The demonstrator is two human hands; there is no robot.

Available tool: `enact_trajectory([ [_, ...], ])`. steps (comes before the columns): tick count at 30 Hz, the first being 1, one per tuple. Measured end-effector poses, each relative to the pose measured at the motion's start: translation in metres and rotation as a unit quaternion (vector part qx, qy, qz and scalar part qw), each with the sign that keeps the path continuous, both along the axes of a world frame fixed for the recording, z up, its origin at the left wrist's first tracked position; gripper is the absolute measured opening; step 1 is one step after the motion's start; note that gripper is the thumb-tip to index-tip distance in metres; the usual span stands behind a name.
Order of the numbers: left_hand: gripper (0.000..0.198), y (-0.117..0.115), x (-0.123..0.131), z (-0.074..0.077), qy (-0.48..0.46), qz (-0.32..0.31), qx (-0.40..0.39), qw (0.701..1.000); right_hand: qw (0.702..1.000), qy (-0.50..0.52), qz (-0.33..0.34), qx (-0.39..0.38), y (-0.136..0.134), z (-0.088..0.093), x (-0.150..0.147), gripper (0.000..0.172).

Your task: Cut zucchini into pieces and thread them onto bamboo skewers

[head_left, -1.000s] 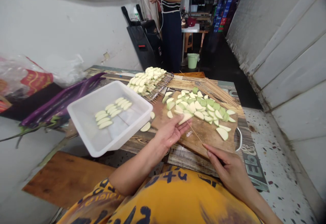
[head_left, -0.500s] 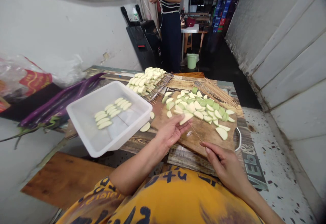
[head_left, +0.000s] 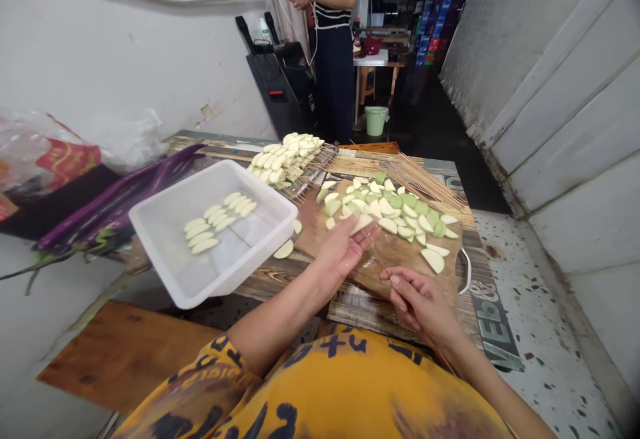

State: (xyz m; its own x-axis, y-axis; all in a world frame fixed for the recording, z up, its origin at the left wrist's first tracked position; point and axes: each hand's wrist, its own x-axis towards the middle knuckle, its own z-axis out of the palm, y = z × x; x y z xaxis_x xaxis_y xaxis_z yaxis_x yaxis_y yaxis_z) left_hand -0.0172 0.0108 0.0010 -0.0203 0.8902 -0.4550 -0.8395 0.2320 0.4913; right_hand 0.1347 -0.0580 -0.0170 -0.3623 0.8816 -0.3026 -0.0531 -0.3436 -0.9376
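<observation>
My left hand (head_left: 344, 249), palm up, holds a pale, green-skinned vegetable slice (head_left: 361, 224) between thumb and fingers over the cutting board (head_left: 320, 238). My right hand (head_left: 417, 298) is closed in a pinch on a thin wooden skewer (head_left: 378, 256), whose far end runs to the slice; whether it has pierced it I cannot tell. Many loose slices (head_left: 387, 207) lie on the board beyond my hands. To the left, a white plastic tub (head_left: 167, 262) contains skewered slices (head_left: 201, 235).
Behind the tub stands a tray heaped with skewered slices (head_left: 286, 159). Bare skewers (head_left: 425, 182) lie at the back right of the table. Purple eggplants (head_left: 125, 196) rest along the left. A person (head_left: 334, 46) stands beyond the table by a black speaker (head_left: 280, 86).
My right hand has moved left and slightly up, closer to my left hand, bringing the skewer along. The left hand has shifted slightly with its slice.
</observation>
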Motion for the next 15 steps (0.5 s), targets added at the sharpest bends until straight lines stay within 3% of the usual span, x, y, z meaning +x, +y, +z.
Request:
enact_trajectory([
  [7, 0.005, 0.0001, -0.0012, 0.0001, 0.015, 0.016, 0.003, 1.000, 0.998, -0.040, -0.020, 0.036, 0.0017, -0.0070, -0.0077, 0.035],
  [10, 0.006, -0.0012, -0.0004, -0.0014, 0.030, 0.012, 0.013, 0.999, 0.988, -0.105, -0.048, 0.107, 0.0020, -0.0065, -0.0068, 0.029],
  [15, 0.006, -0.0019, 0.0015, -0.0041, 0.045, 0.012, 0.020, 0.999, 0.944, -0.206, -0.077, 0.245, 0.0028, -0.0052, -0.0046, 0.020],
])
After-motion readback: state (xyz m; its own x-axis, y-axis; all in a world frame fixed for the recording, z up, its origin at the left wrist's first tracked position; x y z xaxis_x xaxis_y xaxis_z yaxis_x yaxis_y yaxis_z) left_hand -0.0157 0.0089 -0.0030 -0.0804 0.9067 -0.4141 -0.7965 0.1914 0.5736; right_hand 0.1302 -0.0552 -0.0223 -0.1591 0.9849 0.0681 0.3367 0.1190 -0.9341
